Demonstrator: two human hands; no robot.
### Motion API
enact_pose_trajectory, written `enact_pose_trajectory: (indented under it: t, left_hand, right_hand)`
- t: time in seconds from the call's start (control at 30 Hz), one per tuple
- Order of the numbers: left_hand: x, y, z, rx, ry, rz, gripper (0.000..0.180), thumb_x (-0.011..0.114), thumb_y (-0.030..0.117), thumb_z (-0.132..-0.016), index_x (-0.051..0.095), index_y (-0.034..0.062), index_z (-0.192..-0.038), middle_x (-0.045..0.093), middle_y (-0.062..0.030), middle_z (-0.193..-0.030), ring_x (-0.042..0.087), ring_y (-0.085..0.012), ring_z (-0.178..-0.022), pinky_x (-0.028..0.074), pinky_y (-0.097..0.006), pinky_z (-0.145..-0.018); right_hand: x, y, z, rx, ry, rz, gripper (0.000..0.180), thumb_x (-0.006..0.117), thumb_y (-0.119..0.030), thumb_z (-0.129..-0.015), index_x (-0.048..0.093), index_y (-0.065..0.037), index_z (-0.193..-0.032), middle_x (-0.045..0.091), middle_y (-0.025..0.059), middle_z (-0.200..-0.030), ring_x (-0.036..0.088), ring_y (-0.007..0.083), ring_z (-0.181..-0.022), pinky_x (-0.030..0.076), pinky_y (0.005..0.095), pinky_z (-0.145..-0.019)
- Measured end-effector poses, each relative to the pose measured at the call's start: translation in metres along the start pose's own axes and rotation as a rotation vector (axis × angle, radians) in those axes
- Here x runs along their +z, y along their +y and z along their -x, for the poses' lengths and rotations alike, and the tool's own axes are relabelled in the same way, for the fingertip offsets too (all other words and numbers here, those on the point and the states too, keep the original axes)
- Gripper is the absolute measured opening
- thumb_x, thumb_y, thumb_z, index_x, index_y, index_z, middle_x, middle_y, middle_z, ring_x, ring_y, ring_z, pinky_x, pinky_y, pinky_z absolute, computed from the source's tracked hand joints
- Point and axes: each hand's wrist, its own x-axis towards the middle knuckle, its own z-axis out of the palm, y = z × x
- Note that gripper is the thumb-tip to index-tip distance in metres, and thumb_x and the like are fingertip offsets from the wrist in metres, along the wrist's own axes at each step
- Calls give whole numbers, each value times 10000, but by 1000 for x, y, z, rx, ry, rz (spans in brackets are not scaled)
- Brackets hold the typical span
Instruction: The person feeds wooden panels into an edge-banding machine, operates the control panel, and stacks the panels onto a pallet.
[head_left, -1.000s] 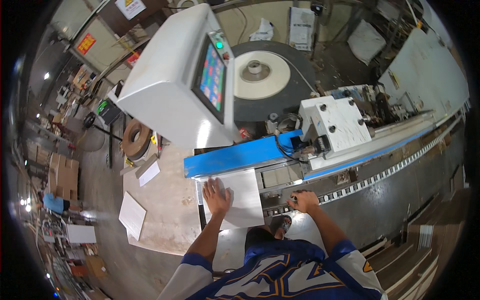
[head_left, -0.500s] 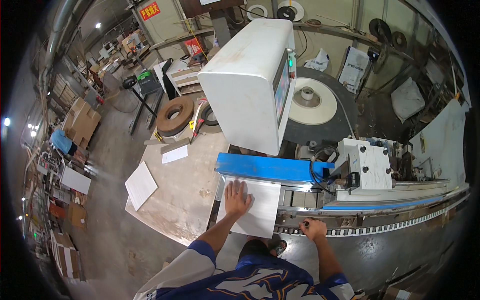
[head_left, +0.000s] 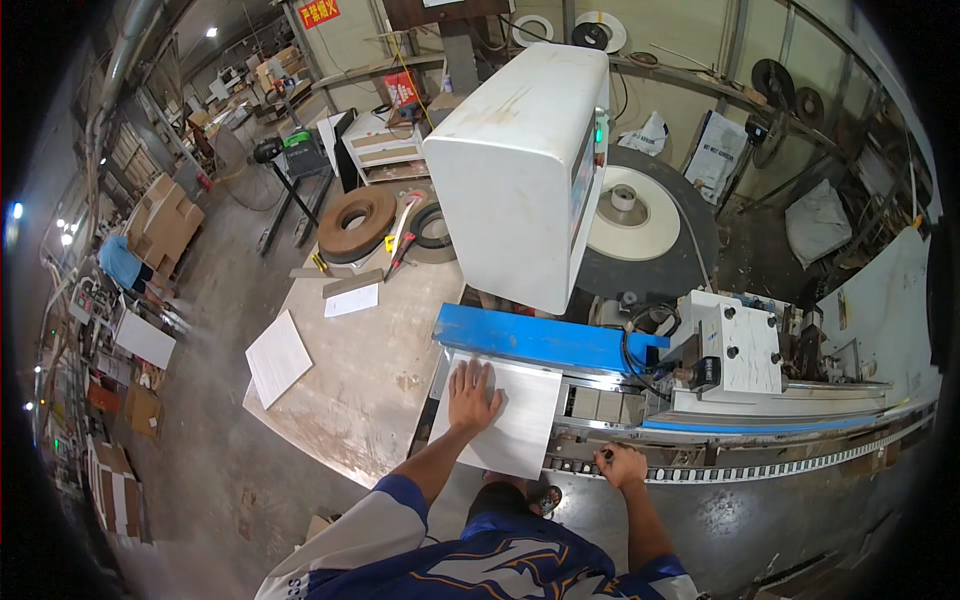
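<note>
My left hand (head_left: 473, 400) lies flat with its fingers spread on a pale wood-grain panel (head_left: 522, 420). The panel rests on the machine bed, its far edge against or just under the blue beam (head_left: 535, 338), and its near end overhangs toward me. To the right, my right hand (head_left: 626, 466) is closed round a small dark knob (head_left: 606, 456) by the machine's front rail. What the knob joins to is hidden. Beyond the beam stands the machine's white control cabinet (head_left: 505, 170), its screen facing right.
A worktable (head_left: 370, 400) on the left carries another pale panel (head_left: 279, 360), a brown coil of edge strip (head_left: 356, 222) and red-handled pliers (head_left: 402, 248). A large reel (head_left: 632, 222) sits behind the cabinet. A toothed track (head_left: 745, 472) curves right. Far left, a person in blue (head_left: 122, 262) bends near cartons.
The view has shifted slightly, so the cabinet appears a little farther right. Both hands keep their places on the panel and the knob.
</note>
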Motion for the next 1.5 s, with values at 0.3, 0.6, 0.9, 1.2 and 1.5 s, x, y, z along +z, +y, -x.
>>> enact_pose_trajectory:
  t: [0.3, 0.6, 0.9, 1.2, 1.5]
  left_hand:
    - [0, 3, -2, -9, -31, -2, 711, 567, 455, -966, 445, 94, -1566, 337, -231, -1645, 284, -462, -1521, 193, -554, -1266]
    - [2, -2, 0, -9, -26, 11, 742, 600, 426, -943, 419, 79, -1574, 343, -249, -1638, 280, -470, -1522, 195, -563, -1262]
    - [1, -1, 0, -14, -14, 11, 714, 578, 445, -963, 438, 86, -1565, 343, -247, -1639, 278, -468, -1524, 194, -559, -1264]
    - [2, -1, -1, -19, 8, 16, 692, 555, 462, -956, 484, 89, -1535, 363, -236, -1633, 302, -476, -1509, 210, -558, -1260]
    - [0, 0, 0, 11, 16, 12, 698, 542, 466, -968, 472, 73, -1541, 358, -241, -1632, 297, -475, -1512, 208, -566, -1256]
  right_hand:
    - [-6, -2, 2, 22, -5, 1, 471, 586, -633, -919, 765, -228, -1076, 777, 145, -945, 735, 374, -932, 568, 504, -833]
    - [-9, -8, 4, -2, 27, 2, 472, 596, -611, -919, 755, -200, -1088, 788, 69, -940, 741, 332, -949, 576, 478, -853]
    - [-14, -11, 2, 23, -22, 10, 471, 583, -621, -920, 750, -210, -1079, 789, 79, -937, 742, 342, -946, 575, 490, -850]
    - [-10, -6, -2, 46, -110, 24, 536, 522, -671, -936, 737, -246, -1183, 789, 105, -992, 733, 344, -1004, 561, 489, -893]
    - [-3, -2, -1, -3, -3, -20, 463, 567, -646, -918, 765, -255, -1068, 784, 107, -918, 741, 361, -933, 577, 499, -830]
